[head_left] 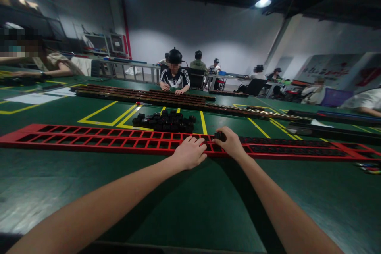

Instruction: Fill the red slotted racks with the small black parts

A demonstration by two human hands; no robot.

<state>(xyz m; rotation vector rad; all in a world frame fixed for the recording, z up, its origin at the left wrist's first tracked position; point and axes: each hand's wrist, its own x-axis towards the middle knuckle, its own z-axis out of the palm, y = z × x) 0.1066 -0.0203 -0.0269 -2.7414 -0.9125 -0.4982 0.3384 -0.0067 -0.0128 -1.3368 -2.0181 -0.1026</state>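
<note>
A long red frame (98,143) with two rows of rectangular openings lies across the table before me. My left hand (190,152) rests on its near rail around the middle, fingers a little apart and holding nothing that shows. Just to the right, my right hand (230,143) pinches a small black block-like part (219,135) between thumb and fingers, over the frame's openings. Similar black parts (285,147) fill the openings to the right of that hand. Openings on the left side show the green table through them. Behind the frame lies a pile of black parts (166,121).
The green table (143,202) carries yellow tape lines. Long dark rails (143,96) lie farther back. Coloured wires (369,168) sit at the right, white paper (28,98) at the left. A person (175,75) works opposite; others sit on both sides and behind.
</note>
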